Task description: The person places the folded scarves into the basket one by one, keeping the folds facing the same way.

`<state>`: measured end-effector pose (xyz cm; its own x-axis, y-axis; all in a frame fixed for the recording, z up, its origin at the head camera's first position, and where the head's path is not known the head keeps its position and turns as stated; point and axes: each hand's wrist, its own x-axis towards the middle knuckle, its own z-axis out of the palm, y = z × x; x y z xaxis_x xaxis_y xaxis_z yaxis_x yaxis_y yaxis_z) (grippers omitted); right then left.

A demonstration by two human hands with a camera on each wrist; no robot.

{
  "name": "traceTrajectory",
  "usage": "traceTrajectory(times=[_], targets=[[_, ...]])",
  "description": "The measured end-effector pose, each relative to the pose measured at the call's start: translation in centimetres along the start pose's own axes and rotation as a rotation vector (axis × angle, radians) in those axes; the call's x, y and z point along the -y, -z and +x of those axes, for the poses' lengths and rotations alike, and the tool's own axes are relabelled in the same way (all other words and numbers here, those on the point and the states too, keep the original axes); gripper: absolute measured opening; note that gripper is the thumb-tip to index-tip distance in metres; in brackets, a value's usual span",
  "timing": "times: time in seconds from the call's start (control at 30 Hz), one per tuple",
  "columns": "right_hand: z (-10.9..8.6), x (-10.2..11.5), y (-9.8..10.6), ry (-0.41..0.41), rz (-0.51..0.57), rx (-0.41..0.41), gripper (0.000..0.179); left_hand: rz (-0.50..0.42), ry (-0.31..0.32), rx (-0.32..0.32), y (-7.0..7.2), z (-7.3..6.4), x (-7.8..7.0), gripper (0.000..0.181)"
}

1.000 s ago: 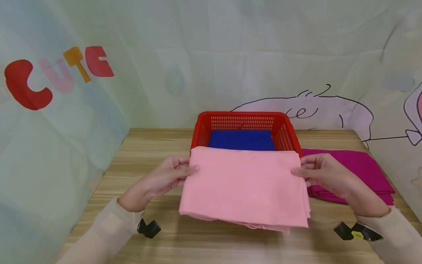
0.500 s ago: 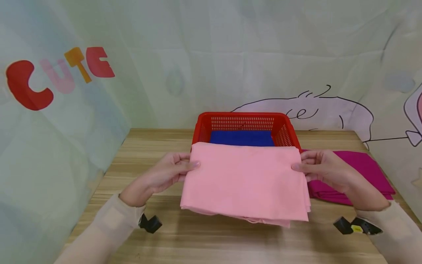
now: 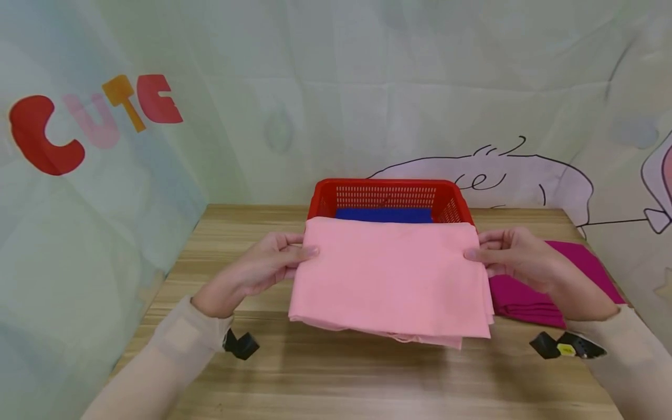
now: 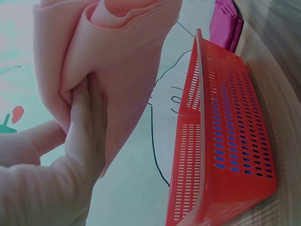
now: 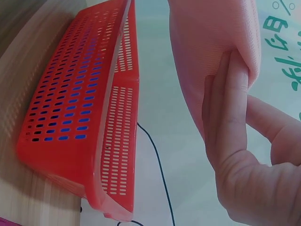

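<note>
A folded pale pink cloth (image 3: 391,277) is held up flat between both hands, in front of a red basket (image 3: 385,185). My left hand (image 3: 270,262) pinches its left edge, thumb on top and fingers beneath; the left wrist view shows those fingers (image 4: 87,117) tucked under the folded layers. On the opposite edge my right hand (image 3: 517,256) pinches in the same way, its fingers (image 5: 230,103) under the cloth in the right wrist view. Inside the basket lies blue fabric (image 3: 383,214), which also shows through the slots in the wall. The pink cloth hides the basket's front in the head view.
A folded magenta cloth (image 3: 530,300) lies on the wooden table (image 3: 336,379) right of the basket, partly behind my right forearm. Behind the table hangs a printed backdrop (image 3: 341,116) with coloured letters and line drawings.
Both hands have raised the pink cloth and moved it farther over the basket, so less of the blue fabric shows. The basket and magenta cloth have stayed in place.
</note>
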<state>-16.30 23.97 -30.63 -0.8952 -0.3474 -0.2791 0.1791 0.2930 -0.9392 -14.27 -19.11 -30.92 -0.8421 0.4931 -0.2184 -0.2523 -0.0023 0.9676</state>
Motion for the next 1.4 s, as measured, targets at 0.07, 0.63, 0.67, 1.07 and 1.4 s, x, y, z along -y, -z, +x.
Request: traceTrajectory(times=[0.07,0.63,0.67,1.07,1.4], targets=[[0.1,0.1,0.1,0.011,-0.002,0.003,0.024,-0.002,-0.001,-0.003,0.0,0.1,-0.2,0.043],[1.5,1.3,0.8,0.037,-0.017,0.009,0.023,-0.003,-0.024,-0.021,0.5,1.4,-1.0,0.041],[1.5,1.4,0.9,0.041,-0.023,0.008,0.024,-0.002,-0.025,-0.021,0.5,1.5,-1.1,0.041],[2.8,2.5,1.7,0.041,-0.049,0.008,0.021,0.002,-0.027,-0.053,0.9,2.8,-1.9,0.041],[4.2,3.1,2.5,0.046,-0.082,0.016,0.036,0.004,-0.031,-0.049,1.4,3.8,-2.5,0.043]])
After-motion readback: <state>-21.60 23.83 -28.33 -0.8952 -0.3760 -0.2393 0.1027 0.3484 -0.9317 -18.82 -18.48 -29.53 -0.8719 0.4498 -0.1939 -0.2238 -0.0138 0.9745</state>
